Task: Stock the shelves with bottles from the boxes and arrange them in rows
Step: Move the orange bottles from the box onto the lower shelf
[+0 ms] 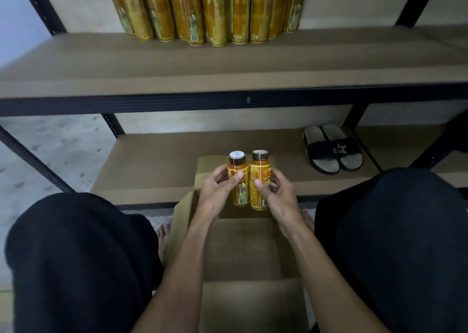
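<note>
My left hand [217, 190] grips an upright orange bottle [238, 175] with a dark cap. Beside it my right hand [277, 193] grips a second, matching bottle [259, 178]. The two bottles touch side by side, held above the far edge of an open cardboard box [240, 246] that sits between my knees. Nothing shows inside the box. Several of the same bottles [210, 15] stand in rows at the back of the upper shelf [177, 64].
A pair of black slides [331, 150] lies on the lower shelf [157, 160] to the right. Black metal uprights frame the shelf unit. My knees in dark shorts flank the box, with bare feet on the pale floor.
</note>
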